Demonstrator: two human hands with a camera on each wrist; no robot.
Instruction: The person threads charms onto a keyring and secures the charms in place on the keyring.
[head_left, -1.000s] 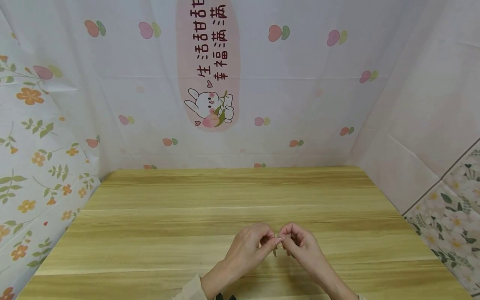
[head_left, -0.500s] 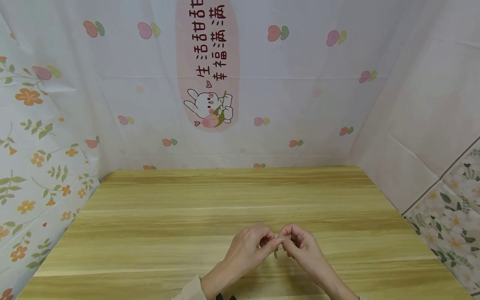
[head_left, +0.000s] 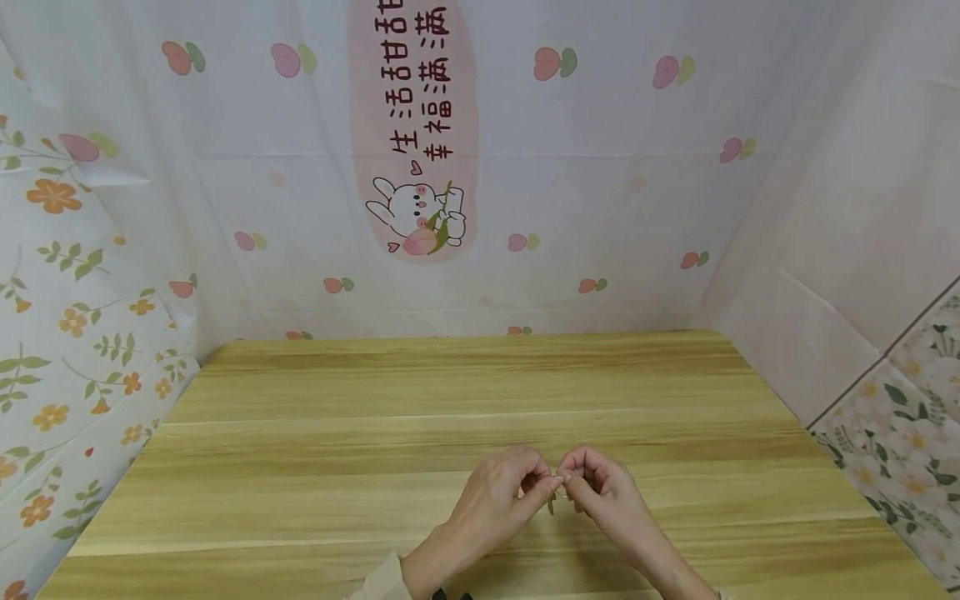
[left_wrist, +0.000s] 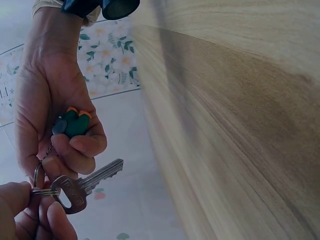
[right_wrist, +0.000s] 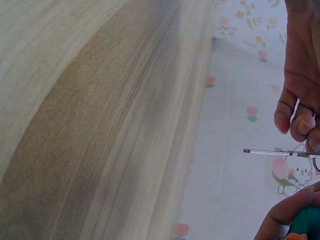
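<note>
Locate the key [left_wrist: 76,195] in the air between both hands, above the wood-grain table [head_left: 375,458]. In the left-wrist view, note its blade angled up and rightward, teeth on the lower edge. At the hole in its head: a split ring [left_wrist: 46,192], full threading not possible to tell. Left hand [head_left: 498,492]: thumb and fingertips clamped on the split ring. Right hand [head_left: 609,492]: fingers curled round a green charm [left_wrist: 77,125] with orange tips; thumb and forefinger close to the left fingertips, exact contact hidden. Below the charm: a short chain [left_wrist: 49,150]. At the left wrist: a pale sleeve [head_left: 384,577]. Beyond the table: a white printed cloth [head_left: 615,208].
</note>
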